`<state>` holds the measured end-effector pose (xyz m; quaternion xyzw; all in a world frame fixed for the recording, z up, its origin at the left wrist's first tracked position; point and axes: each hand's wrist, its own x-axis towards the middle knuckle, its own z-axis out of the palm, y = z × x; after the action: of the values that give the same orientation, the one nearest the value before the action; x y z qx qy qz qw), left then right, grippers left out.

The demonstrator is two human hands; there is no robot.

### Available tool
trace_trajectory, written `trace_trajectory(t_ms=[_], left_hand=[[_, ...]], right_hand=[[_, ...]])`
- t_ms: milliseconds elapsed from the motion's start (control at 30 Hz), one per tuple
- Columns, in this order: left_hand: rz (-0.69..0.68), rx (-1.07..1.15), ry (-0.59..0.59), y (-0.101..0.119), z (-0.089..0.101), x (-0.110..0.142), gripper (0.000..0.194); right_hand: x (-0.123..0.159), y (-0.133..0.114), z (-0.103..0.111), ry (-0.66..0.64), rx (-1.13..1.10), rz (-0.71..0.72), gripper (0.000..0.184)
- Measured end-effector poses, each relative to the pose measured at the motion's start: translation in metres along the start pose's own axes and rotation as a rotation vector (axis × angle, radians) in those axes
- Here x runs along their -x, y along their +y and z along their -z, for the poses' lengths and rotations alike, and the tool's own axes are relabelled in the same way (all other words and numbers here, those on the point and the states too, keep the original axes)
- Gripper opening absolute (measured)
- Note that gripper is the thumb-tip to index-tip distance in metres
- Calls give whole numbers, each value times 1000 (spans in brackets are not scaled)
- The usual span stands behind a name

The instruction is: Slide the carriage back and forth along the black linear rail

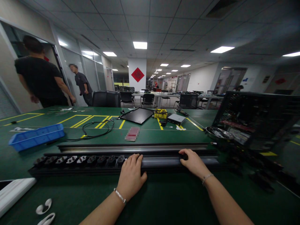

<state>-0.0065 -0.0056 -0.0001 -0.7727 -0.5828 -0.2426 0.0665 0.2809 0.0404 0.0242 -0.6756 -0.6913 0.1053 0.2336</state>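
A long black metal channel [159, 162] lies crosswise on the green table, with a row of black socket-like modules with metal prongs [82, 160] in its left half. My left hand [131, 175] grips the channel just right of the last module, fingers over the top and thumb on the near side. Over the bare right part of the channel, my right hand [194, 162] is closed, thumb and forefinger pinching a small black part [185, 156] mostly hidden by the fingers. A second long metal rail [133, 148] lies parallel behind the channel.
A blue bin [37, 137] sits at left, a black cable [98, 134] beside it. Farther back are a flat black panel [138, 115] and a grey box [176, 119]. Loose black parts [260, 178], a metal bowl [217, 132] and an open computer case [248, 118] stand right. Two people [42, 75] are at far left.
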Motion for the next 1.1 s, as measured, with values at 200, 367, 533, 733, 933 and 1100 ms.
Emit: trace_trajectory(t_ms=[200,367,533,733,933,1100], left_hand=[[-3,-3,-2,-1,-1,0,55],[-4,-10,-5,-1,-2,0,55],[-3,-6,3,-1,-1,0,55],[13,3,-12,1,-1,-1,56],[16,6,-24,1,0,-1,57],[15,17,-21,1,0,-1,58]], right_hand=[[4,1,5,17,64,-23,31],[5,2,6,54,174,-121,35],[4,5,6,44,196,-107,35],[1,14,4,49,182,-52,34],[0,19,5,56,156,-23,33],[0,20,5,65,145,-22,32]])
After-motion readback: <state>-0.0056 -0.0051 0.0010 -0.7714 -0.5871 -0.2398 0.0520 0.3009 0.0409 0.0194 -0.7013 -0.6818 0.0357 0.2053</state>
